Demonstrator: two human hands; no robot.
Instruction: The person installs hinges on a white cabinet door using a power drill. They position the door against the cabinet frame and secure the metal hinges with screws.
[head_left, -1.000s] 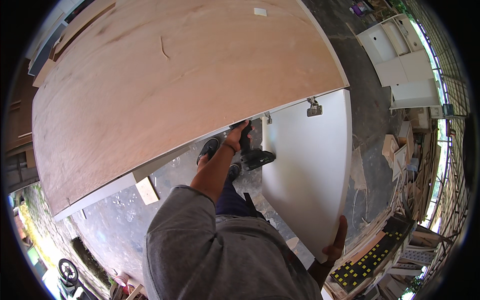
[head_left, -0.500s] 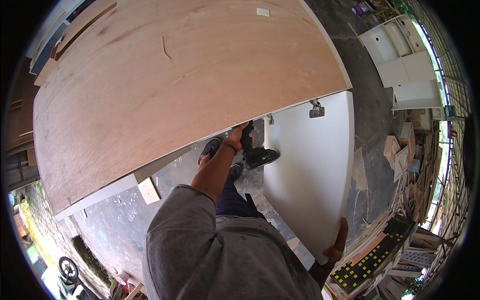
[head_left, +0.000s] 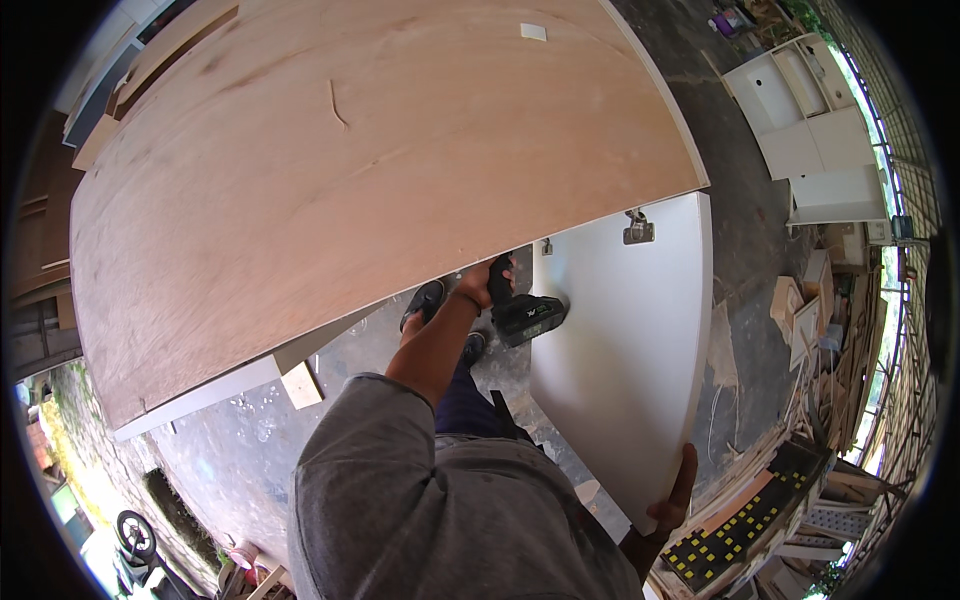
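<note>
My left hand [head_left: 478, 284] is closed around the handle of a black cordless drill [head_left: 530, 318]. The drill's front end is hidden beneath the edge of a large wooden panel [head_left: 400, 150], which forms the top of a cabinet. Hanging open from the cabinet is a white door [head_left: 620, 340], with a metal hinge [head_left: 638, 230] and a smaller-looking second hinge [head_left: 546, 247] along its upper edge. At the door's lower corner, my right hand [head_left: 672, 505] grips the edge, one finger stretched along it.
A small wood piece [head_left: 301, 385] lies on the concrete floor beside the cabinet. White cabinets [head_left: 815, 130] stand at the far right. Wood offcuts [head_left: 800, 310] and a black board with yellow squares [head_left: 740, 520] are along the right side. A small white piece [head_left: 533, 32] rests on the panel.
The drill's base has turned slightly in my left hand's grip, showing more of its side. My right hand stays on the door's edge. The whole view has shifted a little.
</note>
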